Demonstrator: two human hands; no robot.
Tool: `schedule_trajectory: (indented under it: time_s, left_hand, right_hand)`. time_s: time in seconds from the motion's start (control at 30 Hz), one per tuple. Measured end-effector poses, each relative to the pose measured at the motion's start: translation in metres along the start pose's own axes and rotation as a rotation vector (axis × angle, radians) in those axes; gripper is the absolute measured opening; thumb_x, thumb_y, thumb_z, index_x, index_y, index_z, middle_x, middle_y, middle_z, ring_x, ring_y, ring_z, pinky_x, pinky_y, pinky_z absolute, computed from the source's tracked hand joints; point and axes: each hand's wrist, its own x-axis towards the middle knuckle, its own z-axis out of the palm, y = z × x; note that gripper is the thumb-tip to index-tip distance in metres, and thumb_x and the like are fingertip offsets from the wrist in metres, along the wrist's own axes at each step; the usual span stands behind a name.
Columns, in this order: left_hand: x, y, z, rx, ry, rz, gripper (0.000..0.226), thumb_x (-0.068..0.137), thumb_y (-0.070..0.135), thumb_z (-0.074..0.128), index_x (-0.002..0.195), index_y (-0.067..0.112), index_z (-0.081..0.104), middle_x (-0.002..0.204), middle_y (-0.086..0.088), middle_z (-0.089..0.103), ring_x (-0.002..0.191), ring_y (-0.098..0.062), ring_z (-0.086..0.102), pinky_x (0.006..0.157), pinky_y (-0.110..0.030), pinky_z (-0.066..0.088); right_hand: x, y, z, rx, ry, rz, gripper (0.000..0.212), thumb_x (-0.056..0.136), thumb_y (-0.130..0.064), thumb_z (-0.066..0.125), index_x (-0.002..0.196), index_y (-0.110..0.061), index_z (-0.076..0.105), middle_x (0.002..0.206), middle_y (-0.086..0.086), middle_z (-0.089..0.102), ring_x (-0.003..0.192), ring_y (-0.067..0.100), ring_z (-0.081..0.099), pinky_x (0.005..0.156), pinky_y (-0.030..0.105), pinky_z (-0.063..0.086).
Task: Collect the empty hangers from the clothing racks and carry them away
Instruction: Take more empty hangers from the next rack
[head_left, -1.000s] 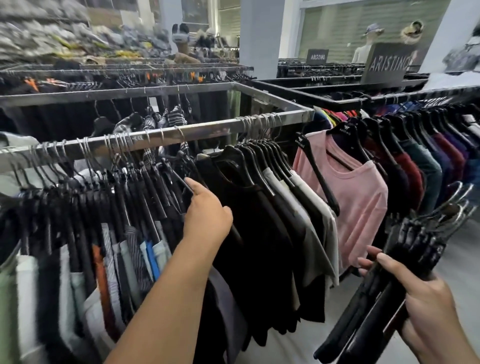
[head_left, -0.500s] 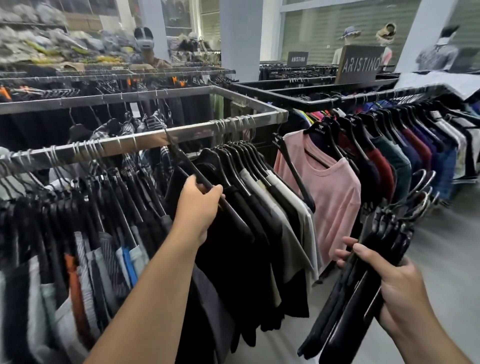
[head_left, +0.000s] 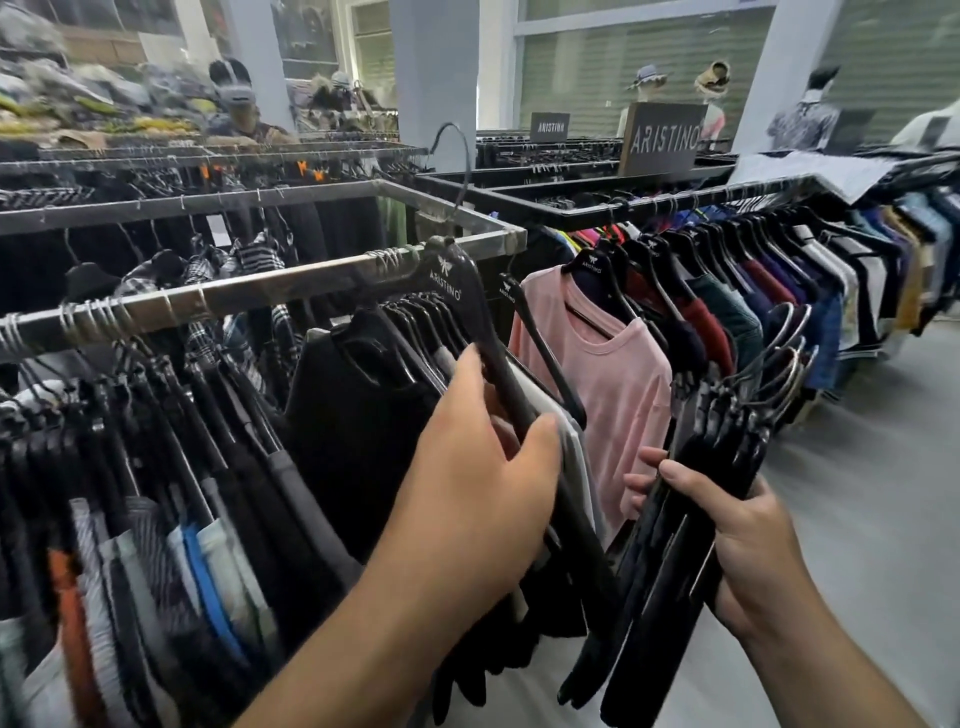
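One empty hanger (head_left: 470, 306) gripped in left hand (head_left: 483, 483), off rail (head_left: 234, 299).

Two bare arms in view, nothing worn on either.

The left hand (head_left: 483, 467) comes in on a long forearm that is uncovered all the way to the bottom edge, no sleeve or cuff showing. There's the right hand (head_left: 748, 551), and it's the same story: bare wrist, bare forearm. No watch, no bracelet, no glove, no ring visible on the fingers that show. The nails look short and plain, with the right thumbnail clearest.
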Motion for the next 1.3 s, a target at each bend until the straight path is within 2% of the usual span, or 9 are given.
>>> schedule_trajectory:
  time_s: [0.07, 0.17, 0.3, 0.43, 0.67, 0.93, 1.1, 1.2, 1.3]
  left_hand:
    - [-0.013, 0.003, 0.009, 0.047, -0.043, 0.031, 0.055, 0.095, 0.042, 0.06, 0.145, 0.041, 0.037, 0.124, 0.011, 0.066, 0.113, -0.011, 0.065, 0.09, -0.025, 0.057]
    - [-0.02, 0.006, 0.022, 0.13, -0.06, 0.143, 0.072, 0.096, 0.043, 0.056, 0.154, 0.052, 0.015, 0.144, 0.032, 0.045, 0.135, 0.006, 0.043, 0.113, -0.028, 0.041]
    - [-0.023, 0.014, 0.042, 0.212, -0.138, 0.252, 0.069, 0.101, 0.04, 0.049, 0.157, 0.048, 0.009, 0.144, 0.037, 0.033, 0.126, 0.025, 0.031, 0.106, -0.007, 0.029]
    - [-0.004, -0.003, 0.075, 0.163, -0.291, 0.253, 0.062, 0.103, 0.029, 0.047, 0.161, 0.028, 0.023, 0.146, 0.011, 0.045, 0.139, 0.002, 0.039, 0.116, -0.026, 0.034]
    - [0.015, -0.032, 0.106, 0.087, -0.389, 0.251, 0.055, 0.102, 0.023, 0.049, 0.156, 0.027, 0.039, 0.117, 0.006, 0.049, 0.097, -0.003, 0.052, 0.102, -0.028, 0.047]
    - [0.03, -0.047, 0.121, 0.032, -0.501, 0.263, 0.056, 0.102, 0.024, 0.052, 0.156, 0.029, 0.04, 0.107, 0.013, 0.045, 0.105, -0.002, 0.053, 0.102, -0.029, 0.047]
    - [0.039, -0.053, 0.128, 0.058, -0.569, 0.24, 0.052, 0.1, 0.033, 0.057, 0.151, 0.038, 0.046, 0.1, 0.012, 0.044, 0.089, 0.0, 0.053, 0.088, -0.015, 0.046]
    - [0.054, -0.05, 0.126, 0.034, -0.595, 0.198, 0.056, 0.09, 0.051, 0.06, 0.145, 0.037, 0.054, 0.111, 0.004, 0.055, 0.098, -0.005, 0.06, 0.093, -0.02, 0.049]
    - [0.101, -0.052, 0.124, 0.093, -0.407, 0.056, 0.059, 0.093, 0.038, 0.065, 0.148, 0.03, 0.046, 0.137, 0.0, 0.047, 0.1, -0.008, 0.059, 0.088, -0.022, 0.056]
  right_hand:
    - [-0.001, -0.006, 0.002, -0.007, -0.005, -0.01, 0.066, 0.056, -0.032, 0.09, 0.109, 0.005, 0.074, 0.097, 0.036, 0.074, 0.09, 0.046, 0.073, 0.089, 0.056, 0.059]
    - [-0.002, -0.014, 0.002, 0.001, -0.008, -0.046, 0.062, 0.058, -0.028, 0.087, 0.108, 0.006, 0.074, 0.097, 0.036, 0.074, 0.089, 0.044, 0.074, 0.086, 0.052, 0.061]
    - [-0.006, -0.027, 0.003, 0.051, -0.01, -0.073, 0.04, 0.068, -0.012, 0.077, 0.103, 0.007, 0.074, 0.092, 0.028, 0.078, 0.076, 0.034, 0.077, 0.065, 0.036, 0.063]
    - [-0.006, -0.04, 0.0, 0.113, -0.013, -0.099, 0.015, 0.07, -0.006, 0.07, 0.079, -0.008, 0.081, 0.077, 0.013, 0.079, 0.066, 0.023, 0.077, 0.057, 0.029, 0.061]
    - [-0.006, -0.05, -0.008, 0.151, 0.02, -0.099, 0.029, 0.069, -0.003, 0.07, 0.098, -0.001, 0.073, 0.078, 0.015, 0.078, 0.066, 0.027, 0.077, 0.056, 0.033, 0.062]
    - [-0.005, -0.051, -0.021, 0.174, 0.058, -0.034, 0.05, 0.073, -0.006, 0.073, 0.119, 0.011, 0.066, 0.108, 0.027, 0.075, 0.083, 0.033, 0.078, 0.064, 0.039, 0.063]
    - [-0.005, -0.05, -0.022, 0.159, 0.153, -0.06, 0.046, 0.069, 0.0, 0.075, 0.113, 0.012, 0.066, 0.087, 0.022, 0.075, 0.067, 0.031, 0.076, 0.058, 0.039, 0.062]
    - [-0.002, -0.047, -0.027, 0.108, 0.235, -0.082, 0.032, 0.075, 0.005, 0.075, 0.106, 0.009, 0.069, 0.083, 0.022, 0.077, 0.064, 0.031, 0.076, 0.056, 0.037, 0.062]
    - [-0.003, -0.047, -0.033, 0.016, 0.287, -0.08, 0.015, 0.081, 0.005, 0.074, 0.096, 0.004, 0.073, 0.084, 0.022, 0.077, 0.063, 0.029, 0.075, 0.056, 0.038, 0.062]
